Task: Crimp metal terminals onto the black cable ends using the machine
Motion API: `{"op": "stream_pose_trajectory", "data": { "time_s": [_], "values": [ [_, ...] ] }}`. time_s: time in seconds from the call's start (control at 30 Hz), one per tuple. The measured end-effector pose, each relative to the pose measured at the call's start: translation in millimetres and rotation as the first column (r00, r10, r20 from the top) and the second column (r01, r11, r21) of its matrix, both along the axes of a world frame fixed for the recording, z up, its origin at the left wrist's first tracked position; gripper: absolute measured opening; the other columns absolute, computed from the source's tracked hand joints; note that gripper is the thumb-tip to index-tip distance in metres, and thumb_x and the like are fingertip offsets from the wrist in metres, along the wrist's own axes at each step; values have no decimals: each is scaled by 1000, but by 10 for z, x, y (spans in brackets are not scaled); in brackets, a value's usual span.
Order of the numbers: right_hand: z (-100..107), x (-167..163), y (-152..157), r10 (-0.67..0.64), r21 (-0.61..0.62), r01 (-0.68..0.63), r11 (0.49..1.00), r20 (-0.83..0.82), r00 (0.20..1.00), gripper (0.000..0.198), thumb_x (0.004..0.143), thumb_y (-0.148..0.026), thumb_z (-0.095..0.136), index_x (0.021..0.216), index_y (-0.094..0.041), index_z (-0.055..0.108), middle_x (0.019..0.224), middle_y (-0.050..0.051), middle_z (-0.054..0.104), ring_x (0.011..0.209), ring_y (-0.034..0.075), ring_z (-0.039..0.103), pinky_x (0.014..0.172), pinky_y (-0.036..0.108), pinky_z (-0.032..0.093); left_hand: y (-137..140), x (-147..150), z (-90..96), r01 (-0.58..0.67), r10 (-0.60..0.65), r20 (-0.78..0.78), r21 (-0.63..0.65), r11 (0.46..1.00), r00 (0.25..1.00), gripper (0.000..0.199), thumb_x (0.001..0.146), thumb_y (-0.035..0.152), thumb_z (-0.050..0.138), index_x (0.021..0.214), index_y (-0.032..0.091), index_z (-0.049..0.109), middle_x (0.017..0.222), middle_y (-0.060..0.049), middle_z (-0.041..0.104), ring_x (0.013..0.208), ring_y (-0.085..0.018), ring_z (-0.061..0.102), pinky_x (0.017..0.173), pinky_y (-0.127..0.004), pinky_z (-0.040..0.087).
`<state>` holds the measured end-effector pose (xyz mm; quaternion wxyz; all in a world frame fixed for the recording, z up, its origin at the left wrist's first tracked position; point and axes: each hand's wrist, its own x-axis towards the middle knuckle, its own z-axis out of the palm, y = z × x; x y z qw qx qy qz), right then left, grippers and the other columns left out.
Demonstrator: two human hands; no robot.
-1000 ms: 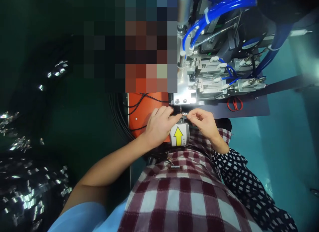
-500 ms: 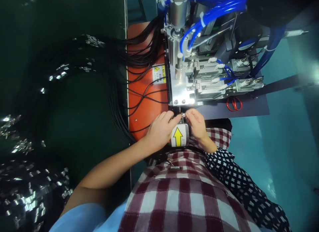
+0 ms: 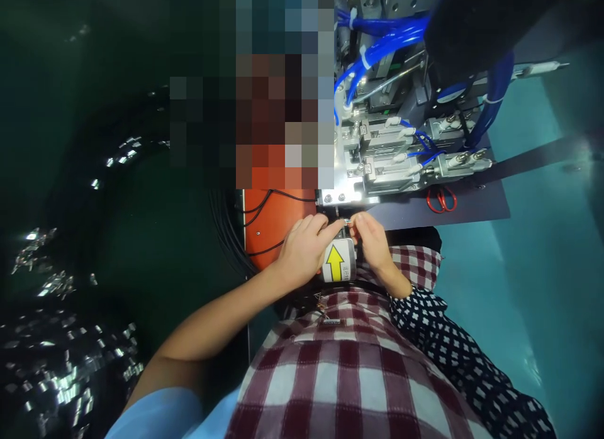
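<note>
My left hand (image 3: 304,245) is closed, fingers curled, over the edge of the orange plate, its index finger reaching right. A thin black cable (image 3: 267,248) runs up to this hand; its far part is hidden under the palm. Between the two hands shows a small metal connector (image 3: 347,222), its details too fine to make out. My right hand (image 3: 372,238) pinches this connector from the right with thumb and forefinger. Just below the fingertips is a guide block with a yellow arrow label (image 3: 335,261).
Directly ahead stands a machine with metal cylinders (image 3: 391,168) and blue air tubes (image 3: 396,33). An orange plate (image 3: 283,216) lies to the left, with bundled black cables (image 3: 221,231) hanging over its edge. Red-handled scissors (image 3: 441,200) lie at right. A pixelated patch hides the upper middle.
Both hands stay together at the connector with almost the same grip. The view has shifted slightly, so the machine sits a little further left and lower.
</note>
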<state>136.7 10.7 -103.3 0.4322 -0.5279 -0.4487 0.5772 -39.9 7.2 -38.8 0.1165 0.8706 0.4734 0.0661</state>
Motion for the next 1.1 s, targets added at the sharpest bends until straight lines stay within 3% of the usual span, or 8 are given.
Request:
{"op": "stream_pose_trajectory", "data": {
  "time_s": [0.13,0.37,0.63,0.73,0.83,0.9,1.0,1.1],
  "values": [
    [51,-38,6,3,49,-9,999,130,992,30,95,-44,48,75,-22,51,66,-3,47,60,13,45,59,28,38,-2,-2,-28,7,-7,-23,15,1000,1000,38,97,23,41,131,21,57,98,-8,59,83,-21,51,73,-32,44],
    [40,-47,0,-52,120,28,992,202,978,24,95,-39,49,79,-22,53,69,-2,52,63,15,47,60,28,39,-6,25,11,-15,14,-72,-9,1000,997,35,97,26,42,128,21,59,100,-7,62,82,-20,53,72,-32,42],
    [120,-8,27,-55,239,-22,971,309,950,21,95,-35,50,79,-22,52,71,-1,53,63,15,48,61,29,39,-48,147,72,-80,78,-160,-2,997,984,36,94,19,45,128,21,58,100,-8,62,82,-21,54,70,-32,41],
    [97,-5,37,-28,209,-32,977,277,960,22,95,-38,49,80,-22,52,70,-1,53,63,15,48,60,29,40,-56,125,30,-125,123,-78,-20,992,989,36,94,19,44,126,22,59,100,-8,61,86,-21,55,74,-32,43],
    [57,-4,45,-18,190,-27,981,232,973,23,95,-39,49,80,-22,52,70,-1,53,63,15,49,59,29,40,-147,13,-2,-161,168,120,-62,985,979,37,95,16,38,126,19,58,105,-9,61,98,-21,55,84,-33,46],
    [38,-2,50,-12,198,-35,980,233,973,24,95,-40,48,81,-22,52,70,-1,53,64,16,49,59,29,40,-275,-87,-8,-243,252,177,-72,967,951,40,95,13,34,131,14,54,113,-12,59,105,-20,54,92,-35,46],
    [25,6,54,-7,207,-45,977,243,970,24,96,-41,47,81,-22,51,69,-1,52,63,16,48,59,29,40,-502,-207,-7,-389,389,23,-10,921,921,44,96,17,38,138,10,47,118,-16,55,107,-24,54,93,-41,48],
    [16,17,57,-3,208,-49,977,242,970,24,95,-41,47,81,-22,51,69,-1,52,63,16,48,58,29,40,-631,-246,-20,-416,426,-125,96,904,896,47,97,25,41,142,13,44,127,-18,53,115,-29,52,96,-45,47]
  ]
}}
